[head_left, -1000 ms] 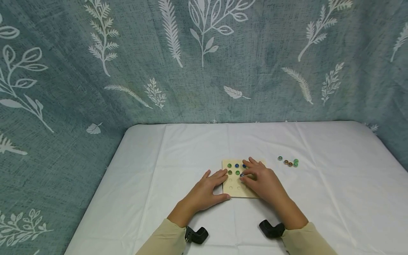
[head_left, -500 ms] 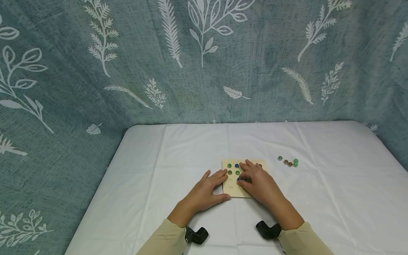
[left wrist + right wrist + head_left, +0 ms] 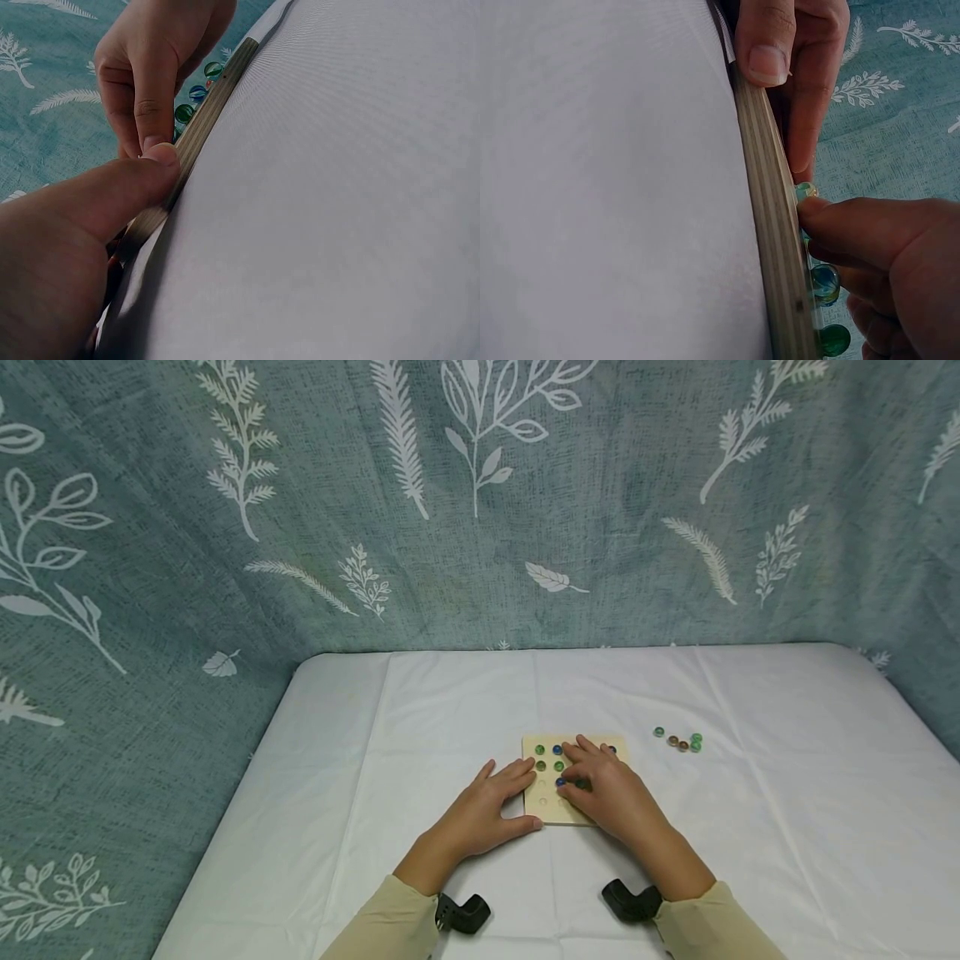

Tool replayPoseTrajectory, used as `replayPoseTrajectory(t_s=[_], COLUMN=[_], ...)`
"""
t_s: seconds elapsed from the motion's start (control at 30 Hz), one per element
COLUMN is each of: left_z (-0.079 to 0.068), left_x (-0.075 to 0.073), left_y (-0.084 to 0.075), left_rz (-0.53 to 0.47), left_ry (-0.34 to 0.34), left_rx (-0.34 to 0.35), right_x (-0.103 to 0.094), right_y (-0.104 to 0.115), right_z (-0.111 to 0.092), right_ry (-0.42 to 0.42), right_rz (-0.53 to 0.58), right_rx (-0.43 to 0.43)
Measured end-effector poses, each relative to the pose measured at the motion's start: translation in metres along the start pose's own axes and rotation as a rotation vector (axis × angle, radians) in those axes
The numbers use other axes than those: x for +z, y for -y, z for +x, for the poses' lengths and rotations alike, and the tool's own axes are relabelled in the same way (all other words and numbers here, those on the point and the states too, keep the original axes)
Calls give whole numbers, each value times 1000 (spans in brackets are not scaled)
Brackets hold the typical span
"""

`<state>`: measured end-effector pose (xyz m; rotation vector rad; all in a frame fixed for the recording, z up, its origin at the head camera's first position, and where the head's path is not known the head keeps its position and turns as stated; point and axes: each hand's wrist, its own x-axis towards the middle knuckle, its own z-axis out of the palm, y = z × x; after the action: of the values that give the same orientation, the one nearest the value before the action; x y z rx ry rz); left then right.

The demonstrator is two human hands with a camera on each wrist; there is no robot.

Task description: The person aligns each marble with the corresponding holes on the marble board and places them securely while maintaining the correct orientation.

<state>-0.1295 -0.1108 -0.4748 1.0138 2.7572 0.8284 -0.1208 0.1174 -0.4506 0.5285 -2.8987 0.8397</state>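
Note:
A square wooden board (image 3: 553, 814) with rows of round hollows lies on the table, several marbles set in its far rows. My left hand (image 3: 483, 810) rests at its left side, fingers extended over the edge and thumb at the near corner; the left wrist view has that thumb (image 3: 150, 169) pressing on the layered board edge (image 3: 217, 97). Over the third row, my right hand (image 3: 618, 789) pinches a blue marble (image 3: 560, 782) between thumb and forefinger, close on the board. Its palm hides the right part of the board. Green marbles (image 3: 835, 340) show beyond the board edge in the right wrist view.
Right of the board, loose green marbles (image 3: 696, 742) and brown marbles (image 3: 678, 743) lie on the white tablecloth (image 3: 420, 718). A teal curtain (image 3: 465, 552) with white leaf prints hangs behind the table. Black wrist cameras (image 3: 463, 914) stick out from both sleeves.
My right hand has shifted left and nearer, bringing the blue marble from beside the second row to the third row, then hardly moves. My left hand stays in place.

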Motion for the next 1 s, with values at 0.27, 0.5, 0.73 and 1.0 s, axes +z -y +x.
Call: replayPoseTrajectory(t_s=[0.27, 0.5, 0.73, 1.0], left_z=[1, 1, 1, 1], left_x=[0, -1, 0, 2], left_y=[0, 0, -1, -1], left_rz=[2, -2, -13, -17], left_ry=[3, 8, 11, 13], left_rx=[-7, -14, -26, -43], right_x=[-1, -3, -9, -20], right_y=[-1, -2, -7, -20], right_z=[0, 1, 1, 1], right_ry=[5, -14, -90, -194], right_rz=[12, 28, 105, 174], right_rx=[-8, -10, -4, 84])
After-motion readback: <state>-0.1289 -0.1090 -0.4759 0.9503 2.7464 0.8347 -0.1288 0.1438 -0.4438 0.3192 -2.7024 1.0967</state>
